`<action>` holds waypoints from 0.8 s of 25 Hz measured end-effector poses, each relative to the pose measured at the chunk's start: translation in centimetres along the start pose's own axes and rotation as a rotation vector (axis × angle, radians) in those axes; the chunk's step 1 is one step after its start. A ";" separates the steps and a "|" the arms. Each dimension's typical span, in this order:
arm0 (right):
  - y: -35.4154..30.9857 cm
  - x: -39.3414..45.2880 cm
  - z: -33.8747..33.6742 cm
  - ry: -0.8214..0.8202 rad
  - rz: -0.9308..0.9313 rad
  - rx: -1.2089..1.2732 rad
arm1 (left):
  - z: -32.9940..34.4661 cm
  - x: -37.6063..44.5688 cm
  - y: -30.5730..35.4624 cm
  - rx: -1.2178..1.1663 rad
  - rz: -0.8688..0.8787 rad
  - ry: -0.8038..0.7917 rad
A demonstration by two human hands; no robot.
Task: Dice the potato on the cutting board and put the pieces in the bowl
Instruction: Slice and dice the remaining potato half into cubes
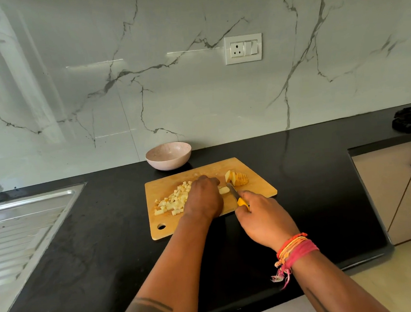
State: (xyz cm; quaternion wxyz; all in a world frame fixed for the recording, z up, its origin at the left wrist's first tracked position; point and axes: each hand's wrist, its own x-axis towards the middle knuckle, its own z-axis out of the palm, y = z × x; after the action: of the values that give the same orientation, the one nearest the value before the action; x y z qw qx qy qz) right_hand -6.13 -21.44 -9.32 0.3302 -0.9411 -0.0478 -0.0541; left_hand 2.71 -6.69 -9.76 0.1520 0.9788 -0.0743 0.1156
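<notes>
Head view. The dicing step is under way and, by judgement, past its midpoint. A pile of diced pieces (172, 200) lies on the left half of the cutting board (255, 174). A sliced potato half (237, 178), its slices leaning together, sits near the board's far right corner. The bowl (168, 155) stands on the black counter (311, 172) just beyond the board's far edge; no pieces show in it, though its floor is only partly visible.

The left hand (203, 199) rests knuckles up over a potato strip (224, 190), fingers curled down onto it to pin it. The right hand (261, 216) grips the yellow handle of the knife (235, 194). The blade points away from the person and slightly left, tip close to the strip's exposed end.

The strip's long axis runs left to right, roughly across the blade. The sliced half's long axis runs toward the board's right edge, cuts across it.

Next move, as judged: short crosswise cuts along the strip, with the pinning fingertips kept clear of the edge. Transfer to the bowl is not yet begun.
</notes>
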 end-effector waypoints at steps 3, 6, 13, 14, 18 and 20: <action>-0.1 0.0 0.3 0.022 -0.002 -0.025 | 0.1 0.1 -0.6 -0.032 -0.006 -0.012; 0.2 0.1 0.1 0.036 0.030 -0.019 | 0.3 0.1 -0.6 -0.064 -0.003 -0.006; -0.2 0.5 0.6 -0.023 -0.060 -0.087 | 0.0 0.6 -1.1 -0.093 0.016 -0.007; -0.1 0.6 0.6 -0.008 -0.046 -0.077 | -0.1 0.6 -1.2 -0.092 0.011 -0.008; -0.1 0.4 0.8 -0.001 -0.043 -0.074 | -0.2 0.6 -1.4 -0.103 0.008 -0.012; -0.2 0.4 1.1 -0.018 -0.074 -0.104 | -0.3 0.6 -1.5 -0.111 0.008 -0.004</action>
State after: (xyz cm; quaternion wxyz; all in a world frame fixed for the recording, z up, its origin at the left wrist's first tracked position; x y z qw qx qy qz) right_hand -5.68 -20.60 -9.96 0.2781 -0.9551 -0.0828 -0.0605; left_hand 3.49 -5.27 -9.76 0.2056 0.9687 -0.0847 0.1102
